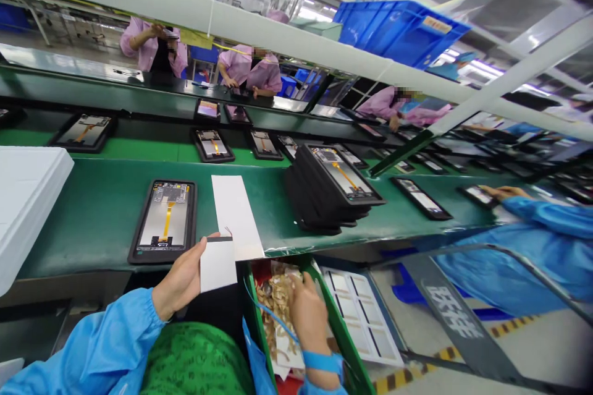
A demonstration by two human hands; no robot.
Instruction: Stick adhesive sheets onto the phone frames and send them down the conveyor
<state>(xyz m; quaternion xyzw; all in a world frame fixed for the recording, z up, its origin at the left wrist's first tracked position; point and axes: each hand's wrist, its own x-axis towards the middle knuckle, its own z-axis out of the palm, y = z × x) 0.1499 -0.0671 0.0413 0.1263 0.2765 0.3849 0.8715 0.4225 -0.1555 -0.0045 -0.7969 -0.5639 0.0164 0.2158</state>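
My left hand (181, 277) grips a flat white battery (218, 264) by its left edge; a dark strip and thin wires show at its top. My right hand (309, 311), wearing a blue wrist band (322, 363), is over a green bin (345, 339) of crumpled tan scraps (277, 302). Its fingers are slightly apart and bent, with nothing visible in them. On the bench beyond my left hand lies an open tablet (164, 222) in a black tray, its orange ribbon cable and circuit board showing. A blank white card (236, 216) lies beside it.
Stacked black trays (324, 197) with tablets stand right of the card. More tablets line the green conveyor (157, 146). A white foam box (30, 203) is at left, a white tray (361, 314) beside the bin. A co-worker's blue sleeve (542, 212) reaches in at right.
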